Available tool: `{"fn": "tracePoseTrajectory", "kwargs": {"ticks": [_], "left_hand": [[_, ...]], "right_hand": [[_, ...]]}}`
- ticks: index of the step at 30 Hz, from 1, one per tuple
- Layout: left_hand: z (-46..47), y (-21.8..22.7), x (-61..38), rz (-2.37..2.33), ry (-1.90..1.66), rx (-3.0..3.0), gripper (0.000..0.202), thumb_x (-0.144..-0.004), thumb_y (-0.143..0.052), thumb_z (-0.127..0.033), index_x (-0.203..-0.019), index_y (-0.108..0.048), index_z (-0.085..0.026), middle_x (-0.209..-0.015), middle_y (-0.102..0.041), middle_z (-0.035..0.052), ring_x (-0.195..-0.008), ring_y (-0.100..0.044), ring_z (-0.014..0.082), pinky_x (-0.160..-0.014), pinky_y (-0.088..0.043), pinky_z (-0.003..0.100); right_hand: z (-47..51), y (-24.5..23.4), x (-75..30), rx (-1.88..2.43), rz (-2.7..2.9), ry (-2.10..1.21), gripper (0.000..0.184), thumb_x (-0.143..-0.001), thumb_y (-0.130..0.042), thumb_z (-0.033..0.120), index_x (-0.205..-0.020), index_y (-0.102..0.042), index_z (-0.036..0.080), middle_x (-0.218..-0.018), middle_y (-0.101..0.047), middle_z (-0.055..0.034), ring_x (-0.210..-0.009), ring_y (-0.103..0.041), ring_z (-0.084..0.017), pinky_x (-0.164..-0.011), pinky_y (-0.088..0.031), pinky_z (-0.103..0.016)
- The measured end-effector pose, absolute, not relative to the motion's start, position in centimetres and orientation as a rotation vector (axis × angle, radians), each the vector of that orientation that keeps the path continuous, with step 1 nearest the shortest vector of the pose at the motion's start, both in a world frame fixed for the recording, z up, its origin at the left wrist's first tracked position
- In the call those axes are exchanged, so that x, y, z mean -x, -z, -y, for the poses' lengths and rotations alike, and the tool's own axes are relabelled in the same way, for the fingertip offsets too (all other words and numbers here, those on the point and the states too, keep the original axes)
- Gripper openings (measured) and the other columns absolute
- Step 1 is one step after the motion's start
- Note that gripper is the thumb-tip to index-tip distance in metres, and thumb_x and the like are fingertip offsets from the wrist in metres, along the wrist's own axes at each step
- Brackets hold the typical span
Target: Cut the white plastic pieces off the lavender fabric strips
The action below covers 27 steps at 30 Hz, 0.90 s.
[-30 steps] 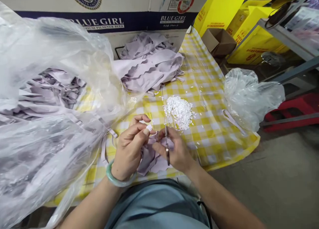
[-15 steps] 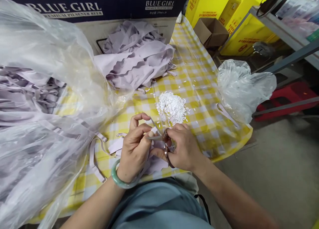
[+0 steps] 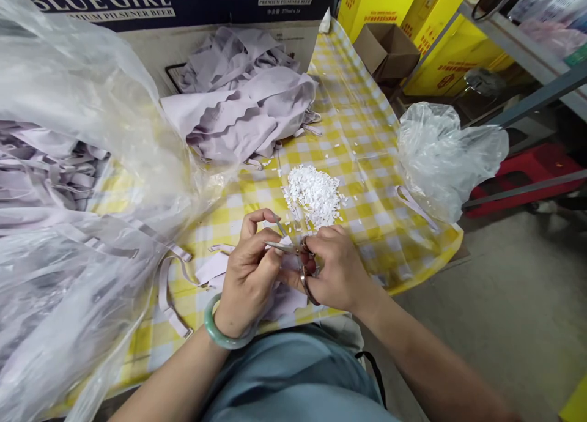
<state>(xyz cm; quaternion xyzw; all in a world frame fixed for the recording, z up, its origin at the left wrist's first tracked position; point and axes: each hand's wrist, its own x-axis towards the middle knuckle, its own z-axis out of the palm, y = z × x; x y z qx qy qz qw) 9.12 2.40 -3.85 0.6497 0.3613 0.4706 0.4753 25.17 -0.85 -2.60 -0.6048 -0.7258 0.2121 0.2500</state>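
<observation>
My left hand [image 3: 247, 275], with a green bangle on the wrist, pinches a lilac garment [image 3: 288, 299] that lies at the near edge of the yellow checked tablecloth [image 3: 367, 165]. My right hand [image 3: 337, 269] grips small metal scissors [image 3: 293, 251], whose blades are spread apart and point left toward my left fingertips. Just beyond the hands lies a heap of small white snippets [image 3: 314, 192]. A lilac strap [image 3: 167, 293] trails to the left of my left hand.
A big clear plastic bag of lilac garments [image 3: 68, 196] fills the left. A pile of lilac garments [image 3: 238, 113] lies at the back against a cardboard box [image 3: 183, 6]. A smaller clear bag [image 3: 447, 156] sits at the table's right edge. Yellow boxes [image 3: 440, 55] and a red stool [image 3: 527, 171] stand beyond.
The scissors have gone from pointing away with blades together to blades spread, pointing left at my left fingertips. The view has shifted slightly.
</observation>
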Motion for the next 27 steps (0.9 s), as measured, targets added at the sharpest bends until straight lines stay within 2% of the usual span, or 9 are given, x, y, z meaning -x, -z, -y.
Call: {"fn": "tracePoseTrajectory", "kwargs": {"ticks": [8, 13, 16, 20, 22, 25, 27], "left_hand": [[-2.7, 3.9, -9.6, -0.895, -1.132, -1.589, 0.024, -0.095, -0.052, -0.023, -0.073, -0.062, -0.021, -0.074, -0.054, 0.0046, -0.113, -0.047, 0.0252, -0.096, -0.040, 0.040], [-3.4, 3.8, -10.7, -0.912, -1.064, -1.591, 0.023, -0.092, -0.053, -0.019, -0.071, -0.062, -0.020, -0.090, -0.055, 0.0068, -0.114, -0.048, 0.0237, -0.097, -0.042, 0.039], [-4.1, 4.2, -11.4, -0.909, -1.029, -1.596, 0.021, -0.090, -0.054, -0.019, -0.070, -0.060, -0.019, -0.102, -0.054, 0.0081, -0.115, -0.049, 0.0233, -0.098, -0.043, 0.038], [-4.8, 5.0, -12.1, -0.929, -0.996, -1.646, 0.022, -0.091, -0.052, -0.018, -0.070, -0.058, -0.018, -0.105, -0.054, 0.0090, -0.117, -0.050, 0.0231, -0.101, -0.043, 0.039], [-4.5, 5.1, -11.9, -0.939, -0.938, -1.750, 0.019, -0.092, -0.052, -0.018, -0.074, -0.058, -0.018, -0.108, -0.056, 0.0106, -0.118, -0.051, 0.0238, -0.100, -0.044, 0.040], [-3.2, 4.9, -9.8, -1.040, -0.820, -2.011, 0.005, -0.090, -0.059, -0.022, -0.091, -0.059, -0.017, -0.120, -0.056, 0.0151, -0.119, -0.051, 0.0274, -0.102, -0.044, 0.045], [-2.2, 4.7, -7.2, -1.167, -0.803, -2.119, 0.011, -0.089, -0.058, -0.018, -0.100, -0.057, -0.017, -0.125, -0.055, 0.0161, -0.120, -0.051, 0.0277, -0.103, -0.043, 0.047]], "right_hand": [[1.1, 3.0, -25.7, 1.702, 1.978, -0.521, 0.041, -0.075, -0.071, 0.047, -0.054, -0.049, 0.020, -0.054, -0.057, 0.0004, -0.061, -0.052, -0.015, -0.070, -0.035, -0.030], [1.4, 3.6, -26.7, 1.808, 1.945, -0.490, 0.038, -0.077, -0.070, 0.040, -0.052, -0.050, 0.020, -0.053, -0.056, -0.0006, -0.055, -0.050, -0.014, -0.063, -0.035, -0.029], [1.3, 4.0, -27.4, 1.929, 1.870, -0.509, 0.040, -0.079, -0.069, 0.041, -0.051, -0.050, 0.020, -0.050, -0.057, -0.0008, -0.052, -0.047, -0.014, -0.057, -0.032, -0.028], [0.9, 4.5, -28.3, 2.007, 1.612, -0.780, 0.046, -0.080, -0.067, 0.052, -0.050, -0.051, 0.021, -0.046, -0.053, 0.0021, -0.046, -0.042, -0.011, -0.049, -0.029, -0.025], [0.9, 4.8, -28.6, 1.976, 1.534, -0.840, 0.045, -0.079, -0.066, 0.058, -0.056, -0.053, 0.021, -0.050, -0.053, 0.0024, -0.049, -0.045, -0.012, -0.050, -0.033, -0.025], [1.3, 5.5, -28.7, 1.877, 1.543, -0.775, 0.040, -0.077, -0.067, 0.059, -0.072, -0.055, 0.021, -0.061, -0.056, 0.0016, -0.056, -0.051, -0.014, -0.057, -0.041, -0.027], [1.5, 6.1, -28.6, 1.801, 1.584, -0.765, 0.037, -0.080, -0.066, 0.056, -0.082, -0.054, 0.021, -0.070, -0.058, 0.0001, -0.062, -0.053, -0.015, -0.061, -0.045, -0.029]]}}
